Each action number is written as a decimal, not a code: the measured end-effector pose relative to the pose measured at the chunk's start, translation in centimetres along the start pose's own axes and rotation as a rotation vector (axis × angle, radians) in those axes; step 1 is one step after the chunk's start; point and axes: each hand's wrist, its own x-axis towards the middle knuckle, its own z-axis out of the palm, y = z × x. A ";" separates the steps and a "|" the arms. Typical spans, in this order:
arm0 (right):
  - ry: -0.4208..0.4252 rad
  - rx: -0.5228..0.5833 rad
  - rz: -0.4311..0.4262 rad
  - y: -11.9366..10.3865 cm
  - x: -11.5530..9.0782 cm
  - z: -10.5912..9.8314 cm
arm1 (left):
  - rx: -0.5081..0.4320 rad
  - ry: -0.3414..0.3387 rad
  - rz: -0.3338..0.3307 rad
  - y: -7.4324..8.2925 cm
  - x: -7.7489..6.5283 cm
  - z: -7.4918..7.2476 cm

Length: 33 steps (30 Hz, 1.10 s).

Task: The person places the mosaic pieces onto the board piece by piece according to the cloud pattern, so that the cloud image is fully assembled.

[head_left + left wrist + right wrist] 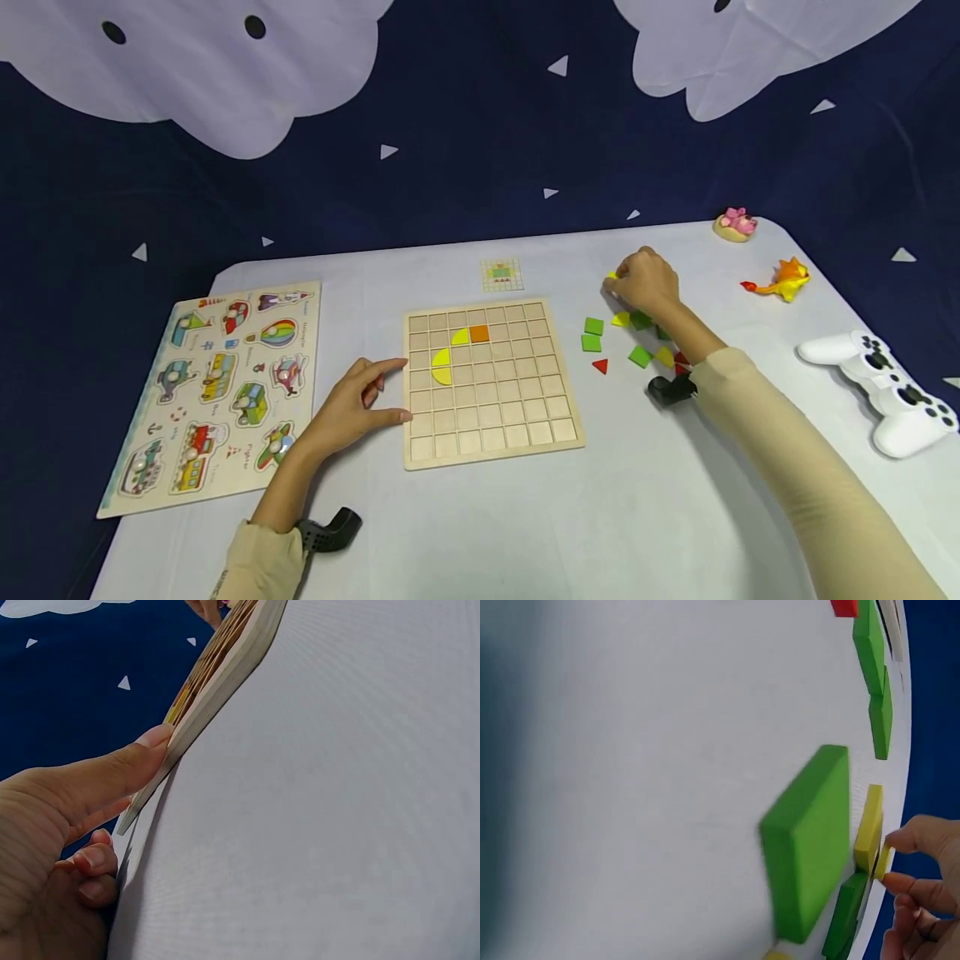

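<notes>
A square wooden grid board (495, 456) lies on the table. My left hand (360, 408) rests against its left edge, index finger and thumb spread apart along the rim. In the left wrist view the thumb (124, 769) touches the board's rim. On the grid sit an orange square (478, 333), a yellow quarter circle (461, 337) beside it, and two yellow quarter circles (442, 376) forming a half circle. My right hand (647, 282) pinches a small yellow piece (883, 859) between thumb and index finger, beyond the loose green squares (594, 326).
Loose yellow, green and red pieces (601, 366) lie right of the board. A small pattern card (501, 274) lies behind it. A picture puzzle board (210, 400) is at left; a white game controller (881, 387), an orange figurine (787, 279) and a pink figurine (736, 224) are at right.
</notes>
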 end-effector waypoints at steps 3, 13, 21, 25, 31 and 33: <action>0.000 0.031 -0.053 -0.2 -0.3 0.2 | 0.000 0.000 0.003 0.0 0.0 0.0; 0.017 0.087 -0.327 -3.2 -2.7 1.2 | 0.007 0.002 0.000 0.0 0.0 -0.2; -0.013 0.124 -0.451 -5.7 -3.9 2.5 | 0.012 0.004 -0.002 -0.1 0.0 -0.2; -0.044 0.145 -0.491 -7.1 -4.3 3.1 | 0.014 0.007 0.000 -0.1 0.0 -0.2; -0.073 0.156 -0.556 -9.2 -4.9 4.0 | 0.018 0.006 -0.002 -0.1 0.1 -0.1; -0.077 0.151 -0.574 -9.8 -5.1 4.3 | 0.017 0.006 -0.003 0.0 0.1 -0.1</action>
